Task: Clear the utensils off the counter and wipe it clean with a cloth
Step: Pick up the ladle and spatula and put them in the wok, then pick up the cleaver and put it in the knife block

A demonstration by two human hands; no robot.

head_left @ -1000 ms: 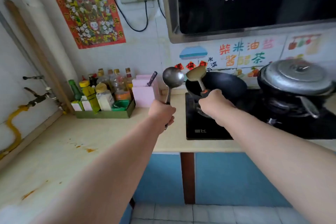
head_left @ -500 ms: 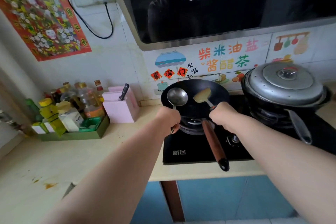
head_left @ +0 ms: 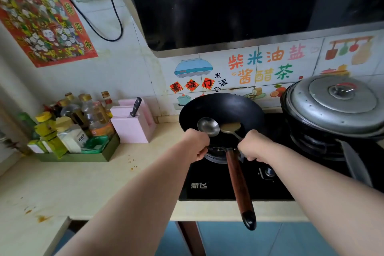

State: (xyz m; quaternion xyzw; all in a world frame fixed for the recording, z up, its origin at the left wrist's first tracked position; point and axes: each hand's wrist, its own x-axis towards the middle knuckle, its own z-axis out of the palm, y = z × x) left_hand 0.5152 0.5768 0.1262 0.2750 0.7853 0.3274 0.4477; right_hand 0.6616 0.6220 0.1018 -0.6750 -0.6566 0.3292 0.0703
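Note:
My left hand (head_left: 196, 145) grips the handle of a steel ladle (head_left: 208, 127), whose bowl hangs over the black wok (head_left: 222, 108). In my right hand (head_left: 252, 147) is a brass-coloured spatula (head_left: 230, 127), its blade also above the wok, beside the ladle's bowl. The wok sits on the left burner of the black stove (head_left: 218, 187), and its long brown handle (head_left: 239, 185) points toward me past the counter edge. The beige counter (head_left: 93, 183) to the left carries orange stains and crumbs.
A green tray of sauce bottles (head_left: 79, 131) and a pink knife block (head_left: 135, 124) stand against the wall at the left. A lidded black pot (head_left: 336, 106) occupies the right burner. The range hood (head_left: 249, 2) hangs overhead. Blue cabinets are below.
Both hands carried the ladle and spatula rightward and lowered them over the wok. My view shifted right and nearer to the stove.

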